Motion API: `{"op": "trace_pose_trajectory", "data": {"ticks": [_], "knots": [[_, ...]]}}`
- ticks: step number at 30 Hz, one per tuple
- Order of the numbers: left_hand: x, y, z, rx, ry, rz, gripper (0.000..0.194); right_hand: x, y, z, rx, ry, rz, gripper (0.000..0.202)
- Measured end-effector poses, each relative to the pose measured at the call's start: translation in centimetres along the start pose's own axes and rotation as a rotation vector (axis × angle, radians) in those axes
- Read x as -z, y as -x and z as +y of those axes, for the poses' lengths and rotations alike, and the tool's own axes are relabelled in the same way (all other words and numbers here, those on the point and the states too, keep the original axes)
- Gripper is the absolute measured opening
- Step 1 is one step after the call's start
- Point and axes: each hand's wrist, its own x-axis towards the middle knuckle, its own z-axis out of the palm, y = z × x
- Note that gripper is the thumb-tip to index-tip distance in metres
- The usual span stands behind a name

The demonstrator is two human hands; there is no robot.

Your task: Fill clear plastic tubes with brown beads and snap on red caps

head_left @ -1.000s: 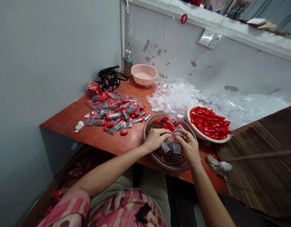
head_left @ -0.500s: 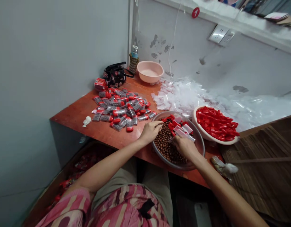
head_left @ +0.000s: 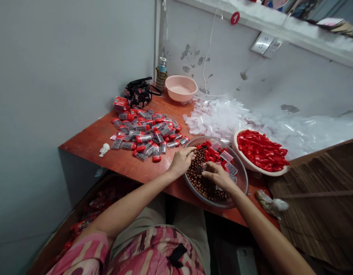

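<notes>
A grey basin (head_left: 244,182) at the table's front edge holds brown beads (head_left: 197,179), red caps and clear plastic cases. My right hand (head_left: 218,176) is over the beads, its thumb and fingers closed on a small clear plastic case (head_left: 201,169), partly hidden by the fingers. At the basin's left rim, my left hand (head_left: 181,161) reaches in over the beads with fingers stretched out; I see nothing held in it. Several clear cases (head_left: 230,168) lie beside red caps (head_left: 213,153) in the basin's right half.
Filled red-capped cases (head_left: 143,138) are heaped at the left. A bowl of red caps (head_left: 262,149) stands right of the basin. Behind are a pile of clear cases (head_left: 216,114), a pink basin (head_left: 180,97), a dark bag (head_left: 138,93) and a bottle (head_left: 162,68). Cardboard (head_left: 316,198) lies at right.
My right hand has risen from the beads and moved slightly left, and a clear case now shows in its fingers. My left hand stays at the basin's left rim.
</notes>
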Motion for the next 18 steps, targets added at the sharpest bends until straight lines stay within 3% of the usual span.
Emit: {"op": "trace_pose_trajectory", "data": {"ticks": [3,7,12,18], "knots": [[-0.1,0.2,0.8,-0.037,-0.096,-0.086,0.034,0.4,0.8,-0.4,-0.049,-0.323,0.062,0.026],[-0.7,0.6,1.9,-0.058,-0.143,-0.281,0.038,0.6,1.2,-0.7,-0.040,-0.459,0.186,0.027],[-1.7,0.4,2.3,-0.046,-0.074,-0.365,0.025,1.3,1.8,-0.8,0.046,-0.285,0.245,0.033],[-1.9,0.2,1.9,0.012,0.070,-0.495,0.029,3.9,3.7,-1.3,0.231,0.110,0.203,0.044]]}}
